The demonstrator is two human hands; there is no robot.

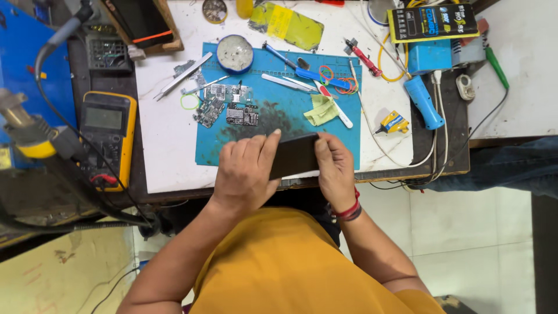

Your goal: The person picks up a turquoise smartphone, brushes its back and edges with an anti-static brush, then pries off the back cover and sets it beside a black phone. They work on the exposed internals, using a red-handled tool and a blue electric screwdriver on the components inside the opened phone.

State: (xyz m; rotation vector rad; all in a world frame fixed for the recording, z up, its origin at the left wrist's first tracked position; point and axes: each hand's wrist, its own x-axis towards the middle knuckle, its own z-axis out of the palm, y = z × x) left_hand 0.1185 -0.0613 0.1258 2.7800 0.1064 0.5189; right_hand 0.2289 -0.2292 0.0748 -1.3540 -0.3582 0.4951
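Observation:
A black phone (294, 154) is held at the near edge of the blue work mat (343, 125), gripped from both ends. My left hand (247, 171) wraps its left end, thumb on top. At the right end my right hand (333, 170) pinches it; a red band circles that wrist. Several small circuit boards (241, 114) lie on the mat just beyond the hands. A yellow-green cloth (321, 110) sits on the mat to the right of them.
A yellow multimeter (107, 136) lies at the left. Tweezers (286, 82), a blue screwdriver (305, 71), a round tin (235, 53), a small glue bottle (393, 122) and a blue-handled soldering tool (423, 102) crowd the white table (168, 139). White cables trail along the right.

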